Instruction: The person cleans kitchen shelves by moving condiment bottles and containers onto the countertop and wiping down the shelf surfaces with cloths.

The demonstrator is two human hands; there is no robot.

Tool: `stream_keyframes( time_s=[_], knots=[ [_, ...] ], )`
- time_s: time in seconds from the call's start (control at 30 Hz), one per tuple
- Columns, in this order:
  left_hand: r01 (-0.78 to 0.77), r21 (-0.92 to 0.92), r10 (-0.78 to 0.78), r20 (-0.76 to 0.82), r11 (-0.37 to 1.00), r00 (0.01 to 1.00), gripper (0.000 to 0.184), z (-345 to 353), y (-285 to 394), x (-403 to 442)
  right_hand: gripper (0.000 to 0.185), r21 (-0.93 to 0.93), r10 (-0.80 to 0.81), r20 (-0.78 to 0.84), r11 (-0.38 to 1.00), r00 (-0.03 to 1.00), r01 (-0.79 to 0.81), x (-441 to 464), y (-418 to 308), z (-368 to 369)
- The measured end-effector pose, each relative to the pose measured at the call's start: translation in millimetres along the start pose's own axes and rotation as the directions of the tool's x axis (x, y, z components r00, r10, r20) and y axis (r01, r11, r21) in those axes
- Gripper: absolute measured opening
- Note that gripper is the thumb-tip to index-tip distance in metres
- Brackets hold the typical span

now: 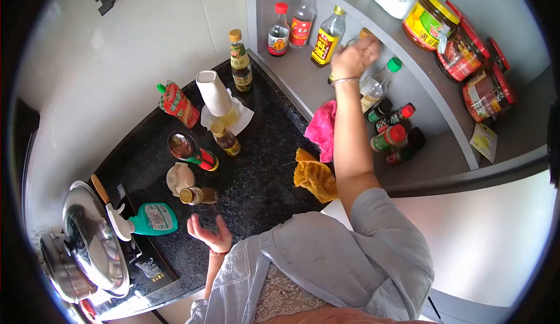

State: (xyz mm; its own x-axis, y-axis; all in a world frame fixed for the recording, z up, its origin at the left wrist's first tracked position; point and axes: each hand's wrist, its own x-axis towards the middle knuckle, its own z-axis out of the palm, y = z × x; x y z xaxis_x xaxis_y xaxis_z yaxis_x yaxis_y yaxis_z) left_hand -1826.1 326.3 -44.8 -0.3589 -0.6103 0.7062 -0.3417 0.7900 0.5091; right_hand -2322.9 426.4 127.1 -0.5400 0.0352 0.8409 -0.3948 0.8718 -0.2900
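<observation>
My right hand [354, 58] reaches into the lower shelf of the grey cabinet, blurred by motion. It is beside a bottle with a brownish cap [364, 33], mostly hidden behind it; whether the fingers touch it I cannot tell. On the left of this hand stands a yellow-labelled sauce bottle [328, 41], on the right a clear bottle with a green cap [378, 84]. My left hand [211, 234] hovers low over the black counter, fingers apart and holding nothing. Nearest to it is a small spice jar [199, 195], with a pale beige container [180, 178] behind.
Red-capped bottles [279, 31] and several small spice jars [388, 138] share the shelf. Above are sauce jars [431, 21]. Pink [322, 130] and orange cloths [314, 175] lie near its edge. The counter [256, 178] holds more bottles, a green spray bottle [154, 219] and a pan lid [96, 239].
</observation>
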Motion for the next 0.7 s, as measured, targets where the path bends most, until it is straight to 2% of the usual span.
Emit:
stream_keyframes(
  time_s=[0.03, 0.1, 0.17, 0.2, 0.3, 0.4, 0.47, 0.53, 0.6, 0.67, 0.7],
  knots=[
    [-0.099, 0.017, 0.099, -0.001, 0.995, 0.995, 0.072, -2, 5, -4, 0.078, -0.005, 0.050, 0.000, 0.999, 0.999, -0.050, 4, 17, 20],
    [-0.064, -0.019, 0.064, 0.019, 0.998, 0.998, 0.069, -1, 21, -2, 0.092, 0.060, 0.184, 0.144, 0.979, 0.972, -0.194, 9, 22, 19],
    [-0.098, -0.049, 0.099, 0.024, 0.994, 0.995, 0.064, 5, 31, 7, 0.077, 0.175, 0.235, 0.102, 0.952, 0.967, -0.250, 5, 26, 27],
    [-0.107, -0.076, 0.109, 0.027, 0.991, 0.994, 0.063, 9, 30, 8, 0.075, 0.181, 0.232, 0.101, 0.952, 0.967, -0.247, 2, 28, 32],
    [-0.122, -0.123, 0.127, 0.028, 0.985, 0.992, 0.060, 18, 35, 17, 0.069, 0.279, 0.039, 0.127, 0.958, 0.991, -0.073, -9, 26, 31],
    [-0.138, -0.163, 0.145, 0.035, 0.977, 0.989, 0.054, 28, 44, 24, 0.064, 0.421, -0.001, 0.078, 0.907, 0.997, -0.033, -28, 10, 12],
    [-0.153, -0.221, 0.166, 0.043, 0.963, 0.985, 0.051, 34, 55, 30, 0.061, 0.613, 0.009, 0.142, 0.785, 0.990, -0.095, -35, -16, -19],
    [-0.154, -0.316, 0.181, 0.058, 0.936, 0.982, 0.050, 41, 64, 36, 0.059, 0.774, -0.007, 0.248, 0.602, 0.969, -0.194, -48, -34, -28],
    [-0.174, -0.385, 0.235, 0.119, 0.906, 0.965, 0.047, 46, 69, 43, 0.058, 0.837, -0.098, 0.360, 0.474, 0.928, -0.275, -64, -55, -33],
    [-0.135, -0.474, 0.249, 0.185, 0.870, 0.951, 0.044, 56, 75, 47, 0.058, 0.833, -0.236, 0.476, 0.429, 0.847, -0.348, -96, -76, -27],
    [-0.144, -0.480, 0.267, 0.199, 0.866, 0.943, 0.045, 58, 75, 48, 0.058, 0.801, -0.290, 0.530, 0.479, 0.797, -0.358, -115, -87, -29]
  ],
)
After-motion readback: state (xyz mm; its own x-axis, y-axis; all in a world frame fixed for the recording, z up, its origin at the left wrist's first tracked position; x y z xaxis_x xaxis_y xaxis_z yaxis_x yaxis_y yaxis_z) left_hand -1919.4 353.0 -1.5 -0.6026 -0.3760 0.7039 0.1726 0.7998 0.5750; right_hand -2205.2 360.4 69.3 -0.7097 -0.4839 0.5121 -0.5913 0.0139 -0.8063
